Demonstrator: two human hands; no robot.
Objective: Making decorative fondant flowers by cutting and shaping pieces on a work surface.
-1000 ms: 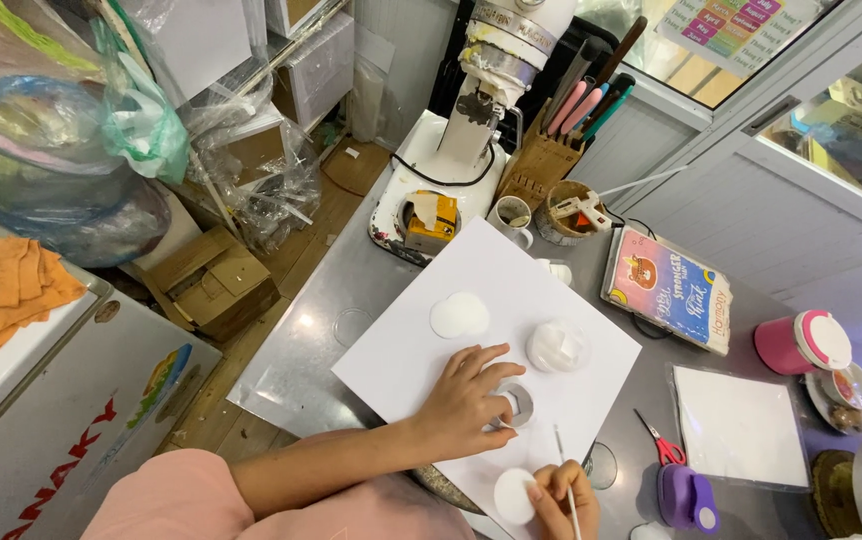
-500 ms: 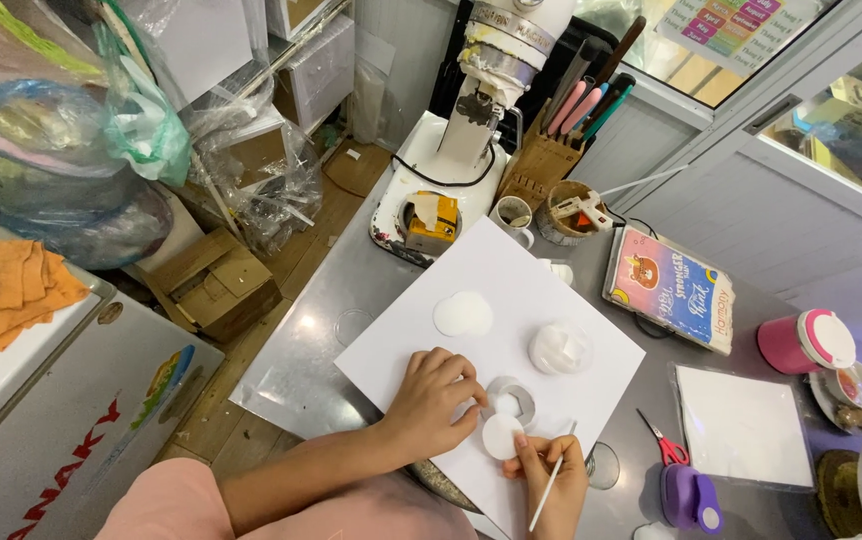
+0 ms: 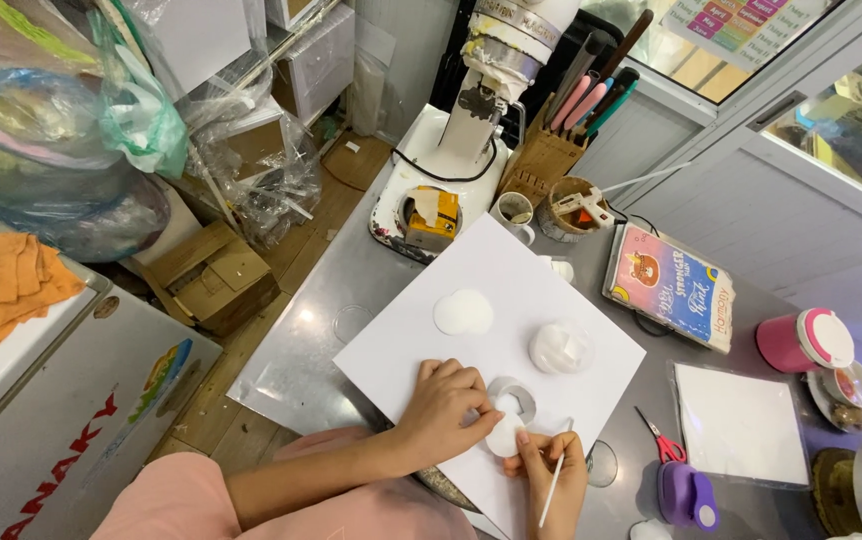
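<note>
Both hands work close together at the lower middle of the frame. The left hand [image 3: 448, 402] lies palm down on the white board [image 3: 421, 340], its fingertips pressing on a small flat white disc [image 3: 504, 436] that sits at the board's near edge. The right hand [image 3: 551, 470] comes up from the bottom edge, thumb touching the same disc, while its curled fingers are closed around a thin white stick [image 3: 554, 487] that slants down and to the left. Just above the disc, touching it, lies a metal ring cutter [image 3: 517, 394] with a white piece inside.

Farther up the board rests a flat white round piece [image 3: 463, 312], and to its right a domed white lump [image 3: 559, 347]. The board lies tilted on a steel counter [image 3: 311, 340].

To the right of the hands, red-handled scissors [image 3: 659, 442] lie on the counter above a purple punch [image 3: 687, 494], beside a white square tile [image 3: 739, 422]. A pink lidded cup [image 3: 804, 341] stands at the right edge, and a colourful book [image 3: 669, 286] lies above the tile.

At the upper middle stand a white mixer [image 3: 481, 100], a wooden block holding tools [image 3: 549, 155] and a white mug [image 3: 515, 213]. An orange cloth [image 3: 6, 283] lies at the left edge, with a cardboard box [image 3: 213, 275] on the floor nearby
</note>
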